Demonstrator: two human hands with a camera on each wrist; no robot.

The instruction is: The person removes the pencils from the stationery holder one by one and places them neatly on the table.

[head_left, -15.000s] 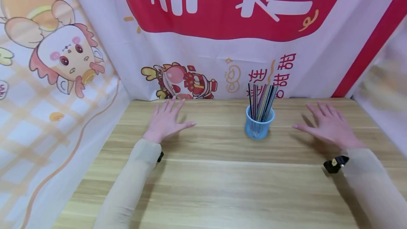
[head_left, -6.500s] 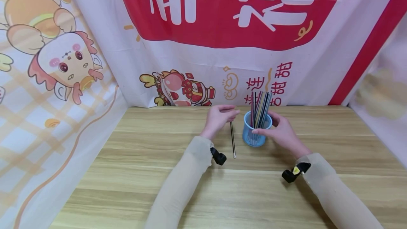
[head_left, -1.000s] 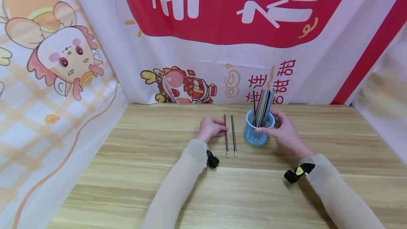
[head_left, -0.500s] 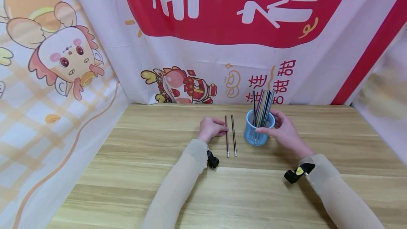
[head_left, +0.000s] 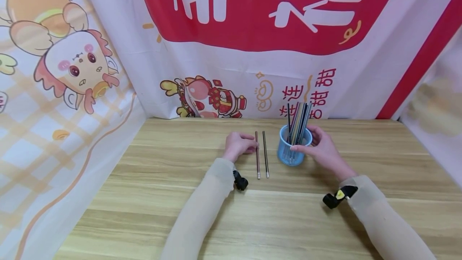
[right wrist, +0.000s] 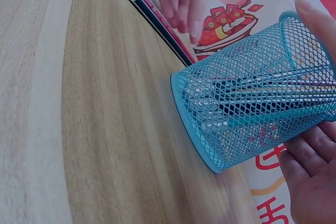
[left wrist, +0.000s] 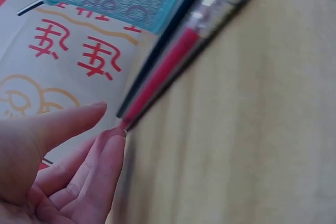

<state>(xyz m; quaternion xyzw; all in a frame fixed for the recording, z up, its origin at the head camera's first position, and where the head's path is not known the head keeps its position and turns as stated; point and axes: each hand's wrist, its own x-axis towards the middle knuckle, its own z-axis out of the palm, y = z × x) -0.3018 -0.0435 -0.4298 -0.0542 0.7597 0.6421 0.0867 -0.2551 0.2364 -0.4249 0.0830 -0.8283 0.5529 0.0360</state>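
Note:
Two pencils with pale eraser ends lie side by side on the table in the head view, a red one [head_left: 258,163] left of a black one [head_left: 266,156]. At the red pencil's far part is my left hand [head_left: 238,146]. In the left wrist view its thumb stands apart from the fingers [left wrist: 109,153], with a fingertip at the end of the red pencil [left wrist: 163,72]. My right hand [head_left: 325,150] grips a blue mesh pencil cup [head_left: 288,156], thumb in front and fingers behind. Several more pencils [head_left: 298,121] stand upright in the cup.
The wood-look table [head_left: 274,220] ends at a hanging white and red cloth [head_left: 252,67] behind the pencils. A patterned cloth [head_left: 72,131] borders the left side. Each wrist wears a small black camera [head_left: 241,180].
Earlier, both hands lay spread with all pencils in the cup. The black pencil, then the red one, came onto the table. The left thumb and fingers have since parted from the red pencil.

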